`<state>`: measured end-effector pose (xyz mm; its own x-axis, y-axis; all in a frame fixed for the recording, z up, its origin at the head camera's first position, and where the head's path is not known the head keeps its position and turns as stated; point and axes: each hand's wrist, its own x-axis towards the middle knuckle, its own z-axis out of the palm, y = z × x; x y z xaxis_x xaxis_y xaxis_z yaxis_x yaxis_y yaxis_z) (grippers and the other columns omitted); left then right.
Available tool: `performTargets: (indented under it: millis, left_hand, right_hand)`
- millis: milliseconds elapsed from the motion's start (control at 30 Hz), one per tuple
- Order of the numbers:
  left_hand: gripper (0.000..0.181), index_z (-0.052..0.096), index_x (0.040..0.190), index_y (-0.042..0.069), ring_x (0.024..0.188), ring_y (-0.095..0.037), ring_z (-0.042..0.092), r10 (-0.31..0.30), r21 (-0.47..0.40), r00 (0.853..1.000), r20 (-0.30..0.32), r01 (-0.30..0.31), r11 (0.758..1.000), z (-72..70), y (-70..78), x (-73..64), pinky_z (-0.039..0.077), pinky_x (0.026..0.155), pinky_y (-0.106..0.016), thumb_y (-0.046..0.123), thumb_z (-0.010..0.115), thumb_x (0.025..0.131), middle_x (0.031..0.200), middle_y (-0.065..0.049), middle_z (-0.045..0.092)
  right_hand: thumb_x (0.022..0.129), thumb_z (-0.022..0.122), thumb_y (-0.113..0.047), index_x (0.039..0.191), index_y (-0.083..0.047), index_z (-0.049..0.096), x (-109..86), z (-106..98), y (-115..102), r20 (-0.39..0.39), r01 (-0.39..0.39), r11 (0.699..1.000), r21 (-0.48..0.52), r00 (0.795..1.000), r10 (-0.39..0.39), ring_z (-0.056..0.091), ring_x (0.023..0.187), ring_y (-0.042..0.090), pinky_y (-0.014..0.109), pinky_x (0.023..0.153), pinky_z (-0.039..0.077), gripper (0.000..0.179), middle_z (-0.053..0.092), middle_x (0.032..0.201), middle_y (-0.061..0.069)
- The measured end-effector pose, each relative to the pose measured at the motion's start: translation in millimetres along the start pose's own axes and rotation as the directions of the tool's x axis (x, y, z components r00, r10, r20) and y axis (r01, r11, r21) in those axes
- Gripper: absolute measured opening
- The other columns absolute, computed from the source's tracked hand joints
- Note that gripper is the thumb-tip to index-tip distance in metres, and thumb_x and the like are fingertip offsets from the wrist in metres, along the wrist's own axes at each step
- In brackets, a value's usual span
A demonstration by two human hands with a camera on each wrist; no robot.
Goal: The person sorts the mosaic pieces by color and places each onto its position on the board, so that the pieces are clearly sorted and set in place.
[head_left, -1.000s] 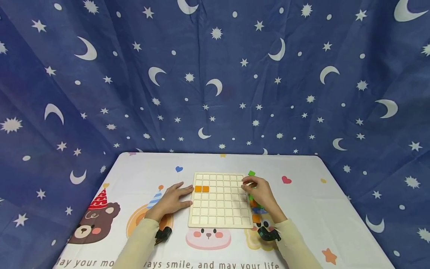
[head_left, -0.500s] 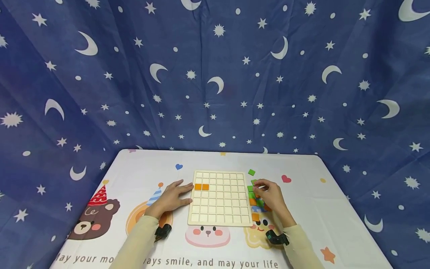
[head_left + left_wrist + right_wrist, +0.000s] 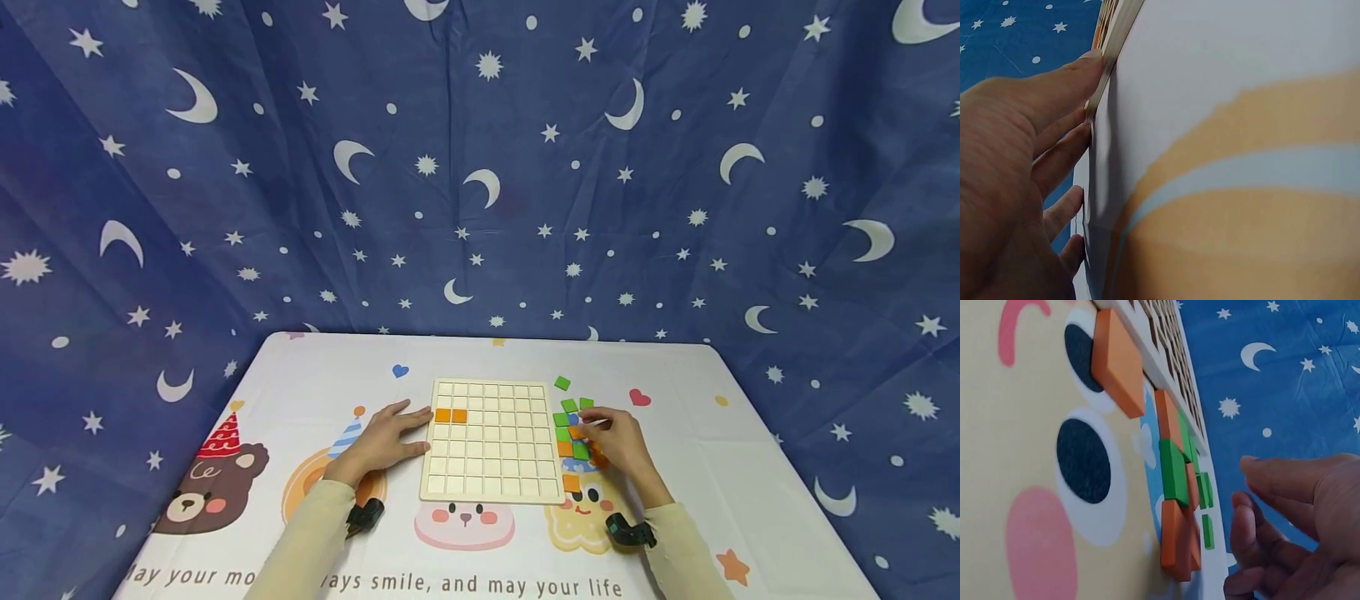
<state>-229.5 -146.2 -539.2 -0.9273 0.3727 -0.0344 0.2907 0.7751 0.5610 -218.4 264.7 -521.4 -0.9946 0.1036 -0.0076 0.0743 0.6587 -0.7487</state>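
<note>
Fingers apart, the person's left hand (image 3: 381,446) touches the left edge of a pale, square, wooden-looking grid board (image 3: 491,467), apparently steadying it. Two flat orange square tiles (image 3: 443,416) sit side by side in cells at the board's left. Just right of the board lie loose green square tiles (image 3: 581,451) and loose orange square tiles (image 3: 572,483), presumably for easy reach. Near them hangs the right hand (image 3: 621,442), fingers loosely bent; its wrist view reveals a bare gap between thumb and forefinger, unclear from the head view.
</note>
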Motion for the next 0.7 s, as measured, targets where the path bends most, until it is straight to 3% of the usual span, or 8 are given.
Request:
performTargets:
  millis: [300, 533, 700]
  left_hand:
    - [0.06, 0.054, 0.142, 0.024, 0.15, -0.033, 0.024, -0.003, 0.0, 1.0, 0.0, 0.003, 1.0, -0.5, 0.4, 0.1, 0.023, 0.117, -0.063, 0.041, 0.073, 0.087, 0.151, 0.008, 0.049]
    - [0.061, 0.053, 0.143, 0.025, 0.15, -0.034, 0.023, -0.014, 0.0, 1.0, 0.012, 0.014, 1.0, -0.6, 0.3, 0.2, 0.024, 0.117, -0.062, 0.041, 0.072, 0.088, 0.151, 0.009, 0.047]
    - [0.061, 0.053, 0.143, 0.025, 0.15, -0.034, 0.024, -0.012, 0.0, 1.0, 0.006, 0.012, 1.0, 0.4, 0.3, -0.4, 0.025, 0.117, -0.062, 0.04, 0.073, 0.087, 0.151, 0.008, 0.048]
  right_hand:
    - [0.086, 0.075, -0.014, 0.108, -0.005, 0.074, 4.0, 1, 8, 0.013, -0.042, 0.999, -0.013, 0.999, 0.042, 0.059, 0.079, 0.02, 0.02, 0.062, 0.05, 0.024, 0.073, 0.096, 0.011]
    - [0.084, 0.077, -0.013, 0.108, -0.006, 0.074, 6.5, 4, 13, 0.062, -0.128, 0.992, 0.013, 0.99, 0.127, 0.059, 0.082, 0.019, 0.023, 0.072, 0.05, 0.025, 0.072, 0.094, 0.008]
    - [0.083, 0.077, -0.011, 0.108, -0.006, 0.075, 7.5, 5, 15, 0.061, -0.107, 0.994, -0.022, 0.992, 0.108, 0.058, 0.084, 0.02, 0.025, 0.075, 0.05, 0.026, 0.071, 0.095, 0.008]
